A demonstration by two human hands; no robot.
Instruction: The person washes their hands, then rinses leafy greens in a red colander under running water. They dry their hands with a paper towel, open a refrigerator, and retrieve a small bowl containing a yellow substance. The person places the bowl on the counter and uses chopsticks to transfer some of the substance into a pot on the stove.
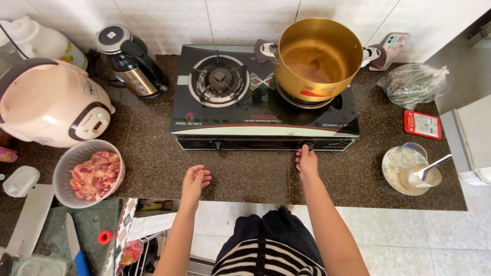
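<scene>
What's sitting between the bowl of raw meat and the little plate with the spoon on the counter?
In the head view, only bare dark countertop separates the bowl of meat from the plate, apart from the person's left hand and right hand over it.

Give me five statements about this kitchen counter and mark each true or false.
1. The right hand touches the right knob of the gas stove. True.
2. The gold pot sits on the left burner. False: it sits on the right burner; the left one is bare.
3. The left hand holds the knife. False: it is open and empty over the counter edge.
4. A bowl of raw meat stands left of the stove. True.
5. The pot has its lid on. False: it is uncovered.
</scene>
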